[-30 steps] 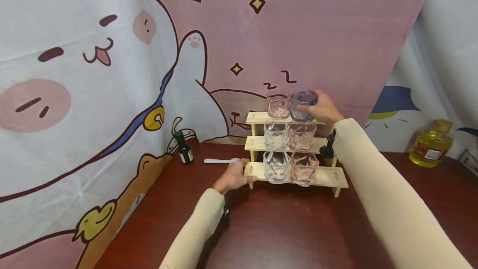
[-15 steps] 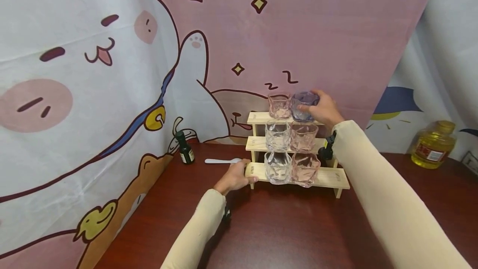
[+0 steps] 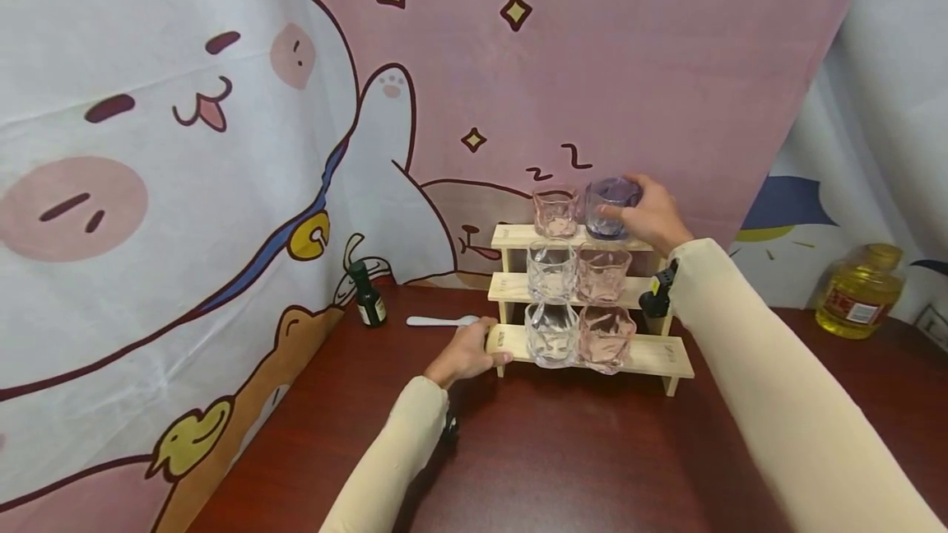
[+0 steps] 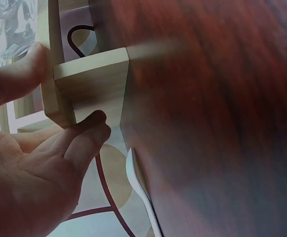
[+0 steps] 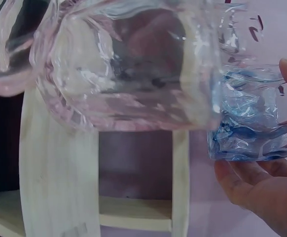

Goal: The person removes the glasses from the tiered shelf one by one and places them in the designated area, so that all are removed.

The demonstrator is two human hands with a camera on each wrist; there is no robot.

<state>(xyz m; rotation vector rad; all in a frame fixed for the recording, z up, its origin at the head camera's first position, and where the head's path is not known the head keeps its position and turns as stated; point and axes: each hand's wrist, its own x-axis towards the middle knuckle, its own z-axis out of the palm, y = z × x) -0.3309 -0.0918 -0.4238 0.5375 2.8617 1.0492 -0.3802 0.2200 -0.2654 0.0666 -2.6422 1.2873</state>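
My right hand point(image 3: 655, 214) grips a blue-purple glass point(image 3: 601, 224) at the top step of a small three-step wooden rack point(image 3: 655, 352). In the right wrist view, thumb and fingers stand on either side of that glass point(image 5: 249, 116). A pink glass point(image 3: 556, 216) is to its left, with a narrow gap between them. Clear glasses point(image 3: 550, 270) point(image 3: 550, 336) and pink glasses point(image 3: 603, 274) point(image 3: 607, 337) fill the two lower steps. My left hand point(image 3: 468, 349) holds the left end of the lowest step; in the left wrist view its thumb and fingers clasp the board end point(image 4: 91, 79).
A white spoon point(image 3: 437, 322) lies left of the rack on the dark red table point(image 3: 563, 451). Behind it stands a small dark green bottle point(image 3: 367, 296). A yellow oil bottle point(image 3: 859, 294) is at far right. A printed cloth point(image 3: 629, 48) hangs behind.
The blue-purple glass has shifted slightly right in my right hand, and a gap has opened between it and the pink glass. My left hand keeps its hold on the rack.
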